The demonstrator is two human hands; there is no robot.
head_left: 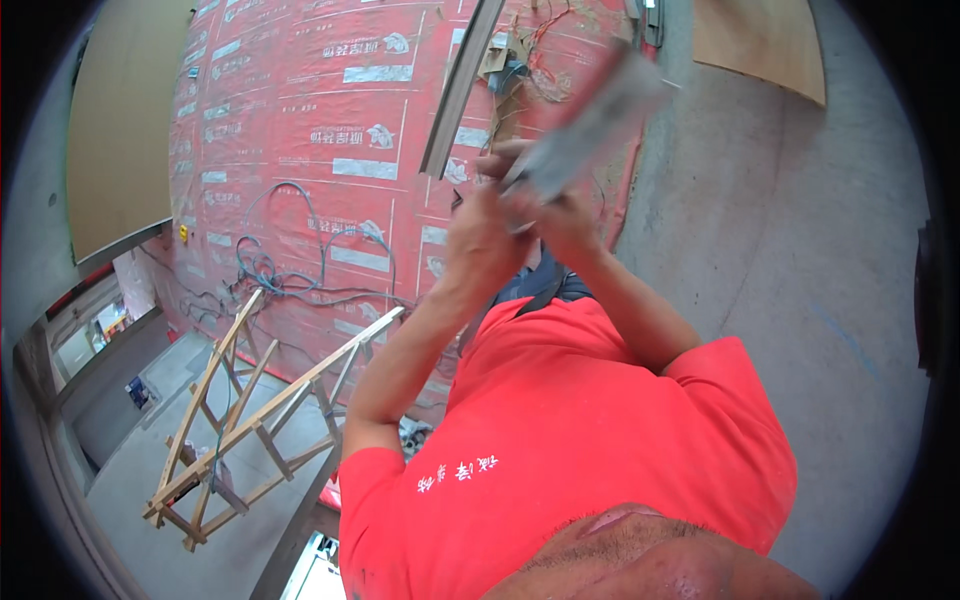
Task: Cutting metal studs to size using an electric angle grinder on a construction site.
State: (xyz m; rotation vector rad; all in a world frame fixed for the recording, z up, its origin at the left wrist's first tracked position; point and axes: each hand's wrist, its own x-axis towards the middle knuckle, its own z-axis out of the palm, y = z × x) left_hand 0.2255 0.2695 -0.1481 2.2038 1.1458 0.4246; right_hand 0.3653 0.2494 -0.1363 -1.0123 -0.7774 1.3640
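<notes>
Both hands are raised close together in front of my red shirt. A long grey-and-red object [592,125], smeared by motion, slants up and to the right from them. Its kind cannot be made out. My right hand [563,222] is closed round its lower end. My left hand [483,228] is also closed against that lower end, its fingers bent and partly blurred. Just beyond my left hand, a long grey metal channel [462,92] runs up out of view; whether the hand touches it, I cannot tell.
Red printed sheeting [300,130] covers the floor, with a loose blue-grey hose or cable [265,270] on it. Wooden trestles [275,420] stand at lower left. A large brown board [125,130] is at far left, another board [760,45] at upper right. Cable scraps [545,65] lie ahead.
</notes>
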